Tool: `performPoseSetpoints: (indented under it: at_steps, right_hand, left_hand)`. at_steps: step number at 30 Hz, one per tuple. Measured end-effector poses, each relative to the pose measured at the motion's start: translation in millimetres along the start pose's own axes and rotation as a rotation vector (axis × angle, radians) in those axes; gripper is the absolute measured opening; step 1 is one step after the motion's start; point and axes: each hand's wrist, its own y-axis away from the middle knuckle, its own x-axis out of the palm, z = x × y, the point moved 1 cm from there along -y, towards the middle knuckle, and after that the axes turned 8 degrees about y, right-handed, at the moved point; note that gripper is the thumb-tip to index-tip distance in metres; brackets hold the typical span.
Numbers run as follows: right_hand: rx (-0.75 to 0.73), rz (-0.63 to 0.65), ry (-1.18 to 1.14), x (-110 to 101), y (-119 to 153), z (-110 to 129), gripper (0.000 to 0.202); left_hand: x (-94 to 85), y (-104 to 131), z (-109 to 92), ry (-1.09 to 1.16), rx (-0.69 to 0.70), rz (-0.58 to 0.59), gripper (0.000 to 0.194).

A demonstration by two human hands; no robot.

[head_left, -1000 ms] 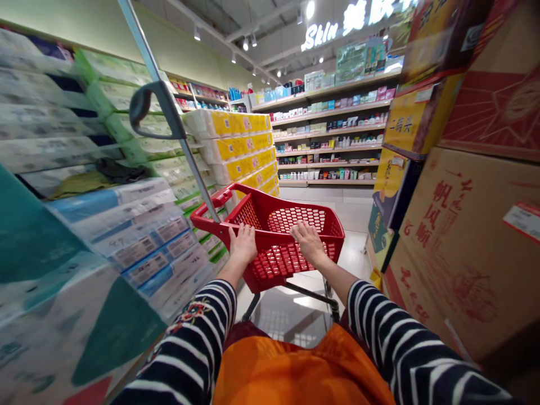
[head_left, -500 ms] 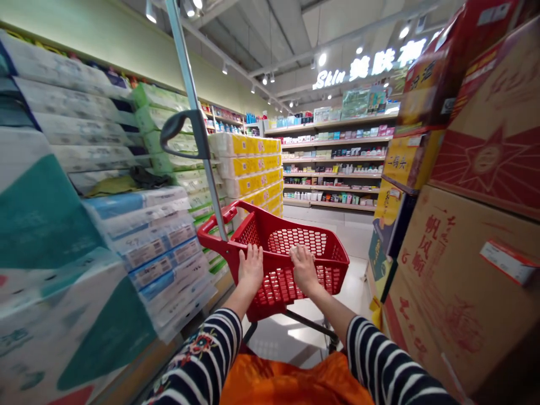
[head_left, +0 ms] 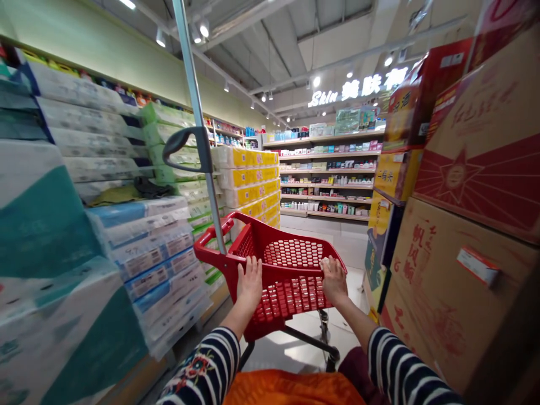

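A red plastic shopping cart [head_left: 291, 287] with a mesh basket stands sideways before me. My left hand [head_left: 250, 284] rests over the near rim close to the handle end, fingers hooked across the edge. Toward the basket's right end, my right hand [head_left: 335, 278] is closed over the same rim. Something small and pale shows by its fingers, too little to name. The basket interior is partly visible, with no goods showing in it. A metal pole with a grey loop grip [head_left: 188, 149] rises from the cart's handle end.
Stacked tissue packs [head_left: 160, 253] line the left side, and yellow-fronted packs [head_left: 248, 177] stand behind the cart. Cardboard cartons [head_left: 455, 287] are piled close on the right. Shelves of small bottles and boxes [head_left: 329, 185] stand at the back. Pale floor [head_left: 295, 225] runs between.
My right hand has slid right along the rim, toward the basket's far end. My left hand stays near the same place on the rim. The view has tilted up slightly and shifted right.
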Motion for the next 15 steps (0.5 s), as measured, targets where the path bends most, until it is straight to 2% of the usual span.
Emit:
performPoseSetpoints:
  at_steps: [2, 5, 8, 10, 12, 15]
  right_hand:
    - [-0.051, -0.037, -0.033, -1, 1, 13, 0.056]
    - [-0.222, -0.105, -0.133, -7, 4, 54, 0.058]
    - [-0.33, -0.187, -0.239, -13, 6, 99, 0.052]
    - [-0.375, -0.225, -0.294, -13, 5, 116, 0.049]
    - [-0.384, -0.239, -0.336, -11, 0, 119, 0.049]
    - [-0.252, -0.22, -0.374, -11, -12, 99, 0.047]
  left_hand:
    - [1.7, 0, -2, 0.004, 0.001, -0.018, 0.059]
    - [0.7, -1, -5, 0.016, -0.013, -0.021, 0.058]
    - [-5.2, -3, -9, 0.027, -0.021, -0.005, 0.057]
    - [-9.6, -5, -12, 0.043, -0.018, 0.028, 0.057]
    - [-12.7, -6, -17, 0.071, 0.027, 0.071, 0.059]
    - [-13.9, -7, -23, 0.123, 0.082, 0.118, 0.064]
